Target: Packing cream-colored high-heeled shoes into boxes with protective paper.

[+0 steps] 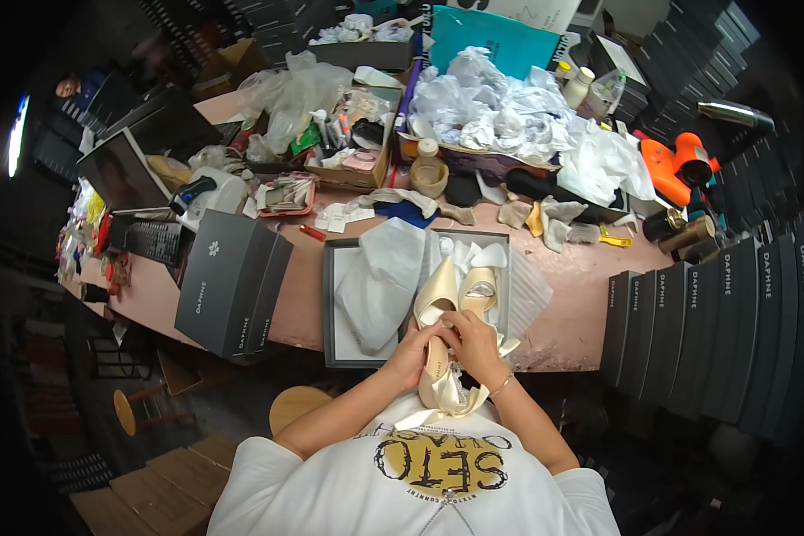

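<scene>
A cream pointed-toe shoe point(438, 293) with satin ribbons is held up in front of my chest, toe pointing away. My left hand point(411, 355) is closed round its left side. At the shoe's opening, the fingers of my right hand point(473, 347) are bent and pressed together against it; what the tips pinch is partly hidden. Beyond my right hand, the matching shoe point(479, 284) lies in the open shoe box point(510, 246), with white paper around it. To the left, a white dust bag point(380, 286) rests in the dark box half point(329, 308).
Closed grey shoe boxes point(228, 281) stand at left, and a long row of boxes point(679, 330) at right. Crumpled paper point(496, 103) fills a carton behind. An orange heat gun point(670, 170), a yellow-handled brush point(612, 238) and a jar point(429, 170) sit on the pink table point(563, 308).
</scene>
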The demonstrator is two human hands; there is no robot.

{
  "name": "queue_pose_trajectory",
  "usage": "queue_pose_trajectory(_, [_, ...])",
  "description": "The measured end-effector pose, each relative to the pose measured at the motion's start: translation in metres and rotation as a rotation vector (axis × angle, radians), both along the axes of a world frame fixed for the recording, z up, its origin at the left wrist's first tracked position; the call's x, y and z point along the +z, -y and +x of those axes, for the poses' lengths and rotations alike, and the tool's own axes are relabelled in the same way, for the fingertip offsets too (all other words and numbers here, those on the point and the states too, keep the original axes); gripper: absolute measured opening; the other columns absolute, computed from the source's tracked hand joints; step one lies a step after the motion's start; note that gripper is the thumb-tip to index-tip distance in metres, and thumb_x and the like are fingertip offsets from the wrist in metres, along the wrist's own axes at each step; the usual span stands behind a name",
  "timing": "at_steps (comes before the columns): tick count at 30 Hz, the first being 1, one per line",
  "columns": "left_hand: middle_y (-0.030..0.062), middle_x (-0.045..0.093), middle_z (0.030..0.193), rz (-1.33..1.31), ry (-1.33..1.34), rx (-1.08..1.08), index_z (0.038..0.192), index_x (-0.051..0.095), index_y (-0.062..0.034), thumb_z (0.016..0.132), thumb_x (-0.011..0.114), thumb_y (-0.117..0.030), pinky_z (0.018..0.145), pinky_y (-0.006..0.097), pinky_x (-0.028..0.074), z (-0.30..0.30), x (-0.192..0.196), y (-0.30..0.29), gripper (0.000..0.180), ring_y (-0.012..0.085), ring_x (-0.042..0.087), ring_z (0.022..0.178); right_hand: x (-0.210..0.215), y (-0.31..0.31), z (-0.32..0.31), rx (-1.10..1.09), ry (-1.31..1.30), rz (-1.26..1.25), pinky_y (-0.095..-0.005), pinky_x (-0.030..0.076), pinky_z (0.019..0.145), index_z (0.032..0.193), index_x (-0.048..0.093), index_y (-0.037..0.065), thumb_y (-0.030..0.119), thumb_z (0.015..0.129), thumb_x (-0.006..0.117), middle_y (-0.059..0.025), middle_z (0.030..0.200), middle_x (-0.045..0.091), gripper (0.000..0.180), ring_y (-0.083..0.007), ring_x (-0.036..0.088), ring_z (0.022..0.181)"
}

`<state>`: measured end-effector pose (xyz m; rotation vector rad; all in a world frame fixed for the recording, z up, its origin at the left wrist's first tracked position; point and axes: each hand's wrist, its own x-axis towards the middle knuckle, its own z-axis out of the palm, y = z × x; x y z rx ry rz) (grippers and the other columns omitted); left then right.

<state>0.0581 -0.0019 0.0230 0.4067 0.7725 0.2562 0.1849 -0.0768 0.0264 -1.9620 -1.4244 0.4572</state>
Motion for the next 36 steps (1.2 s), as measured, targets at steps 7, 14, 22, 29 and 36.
queue_pose_trajectory(7, [0.0229, 0.059, 0.101, 0.006, -0.091, 0.014, 0.125, 0.038, -0.0020, 0.093, 0.041, -0.021, 0.073, 0.037, 0.056, -0.016, -0.012, -0.003, 0.036, 0.0291, 0.065, 0.084, -0.011, -0.036, 0.090, -0.084, 0.544, 0.030, -0.0472, 0.041, 0.086, 0.097, 0.064, 0.008, 0.013, 0.075, 0.062, -0.0092, 0.084, 0.062, 0.022, -0.0259, 0.057, 0.094])
queue_pose_trajectory(14, [0.0206, 0.063, 0.097, -0.026, -0.161, -0.001, 0.117, 0.047, 0.0030, 0.093, 0.046, -0.041, 0.070, 0.029, 0.054, -0.026, -0.008, -0.009, 0.051, 0.0231, 0.066, 0.077, -0.050, -0.062, 0.141, 0.129, 0.704, -0.189, -0.0524, 0.031, 0.096, 0.092, 0.063, 0.011, 0.010, 0.076, 0.059, -0.0059, 0.085, 0.063, 0.017, -0.0235, 0.056, 0.101])
queue_pose_trajectory(22, [0.0107, 0.055, 0.105, -0.100, 0.034, 0.172, 0.125, 0.041, -0.0088, 0.093, 0.051, -0.039, 0.071, 0.036, 0.054, -0.010, -0.014, -0.006, 0.045, 0.0218, 0.060, 0.090, 0.029, -0.012, 0.005, 0.242, -0.719, -0.104, -0.0272, 0.049, 0.064, 0.115, 0.058, 0.002, 0.008, 0.088, 0.056, -0.0096, 0.095, 0.064, 0.028, -0.0141, 0.059, 0.074])
queue_pose_trajectory(29, [0.0068, 0.058, 0.101, -0.040, 0.028, -0.126, 0.121, 0.046, -0.0106, 0.091, 0.045, -0.055, 0.070, 0.034, 0.051, -0.009, -0.008, -0.020, 0.053, 0.0198, 0.059, 0.082, 0.058, -0.018, 0.016, 0.156, 0.216, 0.188, -0.0375, 0.047, 0.067, 0.098, 0.062, 0.005, -0.002, 0.065, 0.065, -0.0135, 0.092, 0.056, 0.034, -0.0309, 0.057, 0.081])
queue_pose_trajectory(36, [0.0045, 0.052, 0.100, -0.005, 0.066, -0.050, 0.116, 0.041, -0.0151, 0.088, 0.053, -0.049, 0.066, 0.031, 0.049, -0.005, -0.005, 0.000, 0.046, 0.0160, 0.055, 0.076, 0.021, -0.045, 0.002, 0.113, 0.297, -0.004, -0.0391, 0.041, 0.083, 0.106, 0.055, 0.008, 0.002, 0.064, 0.063, -0.0148, 0.115, 0.050, 0.043, -0.0318, 0.049, 0.104])
